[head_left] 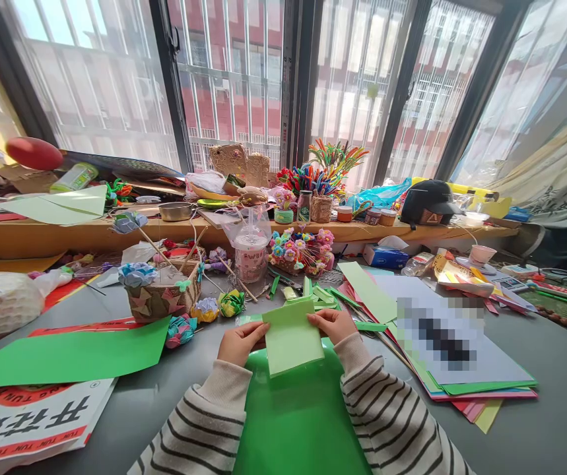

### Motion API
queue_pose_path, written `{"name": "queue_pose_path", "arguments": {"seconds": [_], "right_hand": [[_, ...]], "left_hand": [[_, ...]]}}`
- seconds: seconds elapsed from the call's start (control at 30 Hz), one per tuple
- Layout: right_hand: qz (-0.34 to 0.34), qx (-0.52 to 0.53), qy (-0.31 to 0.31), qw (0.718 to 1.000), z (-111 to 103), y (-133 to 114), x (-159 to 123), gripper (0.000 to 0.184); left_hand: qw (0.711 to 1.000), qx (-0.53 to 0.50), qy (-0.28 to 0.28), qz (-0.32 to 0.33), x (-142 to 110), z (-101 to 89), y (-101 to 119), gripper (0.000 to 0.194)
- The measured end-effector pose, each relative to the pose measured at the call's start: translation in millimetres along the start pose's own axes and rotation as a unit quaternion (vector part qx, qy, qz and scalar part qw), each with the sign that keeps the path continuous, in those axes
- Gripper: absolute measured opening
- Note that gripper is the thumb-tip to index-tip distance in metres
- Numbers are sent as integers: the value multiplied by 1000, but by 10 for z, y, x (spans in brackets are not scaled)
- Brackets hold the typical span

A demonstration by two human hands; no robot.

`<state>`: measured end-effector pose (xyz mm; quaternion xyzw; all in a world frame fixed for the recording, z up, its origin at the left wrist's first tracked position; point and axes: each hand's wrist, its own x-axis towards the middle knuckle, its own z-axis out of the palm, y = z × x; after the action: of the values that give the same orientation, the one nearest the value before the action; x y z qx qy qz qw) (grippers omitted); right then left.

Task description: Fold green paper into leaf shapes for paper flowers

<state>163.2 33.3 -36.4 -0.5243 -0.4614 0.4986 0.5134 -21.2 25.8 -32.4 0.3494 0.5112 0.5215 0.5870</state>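
Observation:
A light green paper square [294, 340] is held up between both hands, above a glossy green mat [298, 422]. My left hand [241, 343] pinches its left edge near the top corner. At the opposite edge, my right hand [335, 324] pinches the paper near its upper right corner. Cut green paper strips [325, 297] lie just behind the square. Whether the square is one layer or folded, I cannot tell.
Left of the hands are a basket [159, 300] with paper flowers and a large green sheet [75, 356]. A stack of coloured paper [481, 386] lies at right. Behind stand a plastic cup [251, 257], a tissue box [386, 255] and a cap [429, 201] on the sill.

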Motion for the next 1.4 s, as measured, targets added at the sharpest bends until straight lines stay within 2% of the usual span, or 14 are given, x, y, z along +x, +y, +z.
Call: {"name": "queue_pose_path", "arguments": {"seconds": [0.13,0.33,0.5,0.57,0.73,0.87,0.93,1.1,1.17,1.23,1.3,1.4], "right_hand": [[0,10,-6,1000,23,52,7,27],[-35,-29,4,999,20,88,31,26],[-36,-77,-20,996,10,53,14,27],[-47,-96,-5,994,8,46,8,27],[-78,-114,39,990,-21,85,45,29],[-104,-112,43,987,-95,102,103,31],[-107,-130,22,985,-118,90,113,29],[-147,-227,-92,958,-54,53,48,22],[-162,-244,-154,944,-3,45,3,20],[-162,-250,-198,934,39,37,-38,20],[-163,-257,-216,928,66,26,-71,20],[-171,-272,-208,924,89,11,-105,19]], "left_hand": [[999,-35,7,12,-22,-3,40,15],[998,-50,13,26,-18,-1,35,15],[997,-66,30,38,11,-25,24,19],[997,-67,24,37,17,-32,26,21],[999,-15,-27,10,4,-27,16,24],[987,107,-117,-26,-34,-42,27,29],[982,123,-142,-21,-47,-70,61,31],[986,107,-121,45,-46,-91,135,42],[975,154,-143,78,-38,-55,119,42],[952,229,-173,108,-31,-13,83,37],[928,294,-189,129,-27,17,43,30],[914,333,-182,144,-29,33,1,26]]}}
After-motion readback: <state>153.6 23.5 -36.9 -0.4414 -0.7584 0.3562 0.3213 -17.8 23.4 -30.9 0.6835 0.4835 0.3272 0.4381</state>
